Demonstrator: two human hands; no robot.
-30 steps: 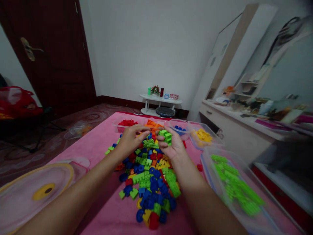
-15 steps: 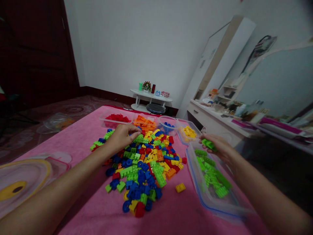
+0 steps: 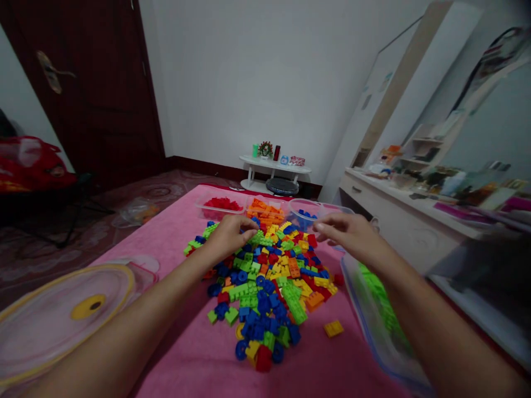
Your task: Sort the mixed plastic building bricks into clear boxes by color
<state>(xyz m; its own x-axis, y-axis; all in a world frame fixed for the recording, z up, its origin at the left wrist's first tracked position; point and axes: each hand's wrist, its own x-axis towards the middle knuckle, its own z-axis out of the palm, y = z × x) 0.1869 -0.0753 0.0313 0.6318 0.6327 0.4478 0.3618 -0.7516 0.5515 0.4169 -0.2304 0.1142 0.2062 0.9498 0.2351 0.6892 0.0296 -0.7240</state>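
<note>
Many toy building bricks (image 3: pixel 274 271) in green, blue, yellow, red and orange lie heaped on a pink cloth. My left hand (image 3: pixel 231 235) is over the heap's back left part, thumb and fingertips a little apart beside a green brick (image 3: pixel 262 239); nothing shows between them. On the other side, my right hand (image 3: pixel 350 231) hovers at the heap's right edge, empty, with fingers stretched toward the bricks. Below my right forearm stands a clear box (image 3: pixel 365 326) with a blue rim, holding green bricks (image 3: pixel 379 296) and partly hidden by that arm.
Along the back stand clear containers of red bricks (image 3: pixel 223 204), orange bricks (image 3: pixel 265 211) and blue bricks (image 3: pixel 307 214). A yellow-rimmed lid (image 3: pixel 50 326) lies at the left. One yellow brick (image 3: pixel 333 329) sits apart. A cluttered dresser (image 3: pixel 398 204) stands beyond on the right.
My right hand has let go of its green bricks and moved left from above the box to the heap. My left hand stays over the same spot. The view has turned left.
</note>
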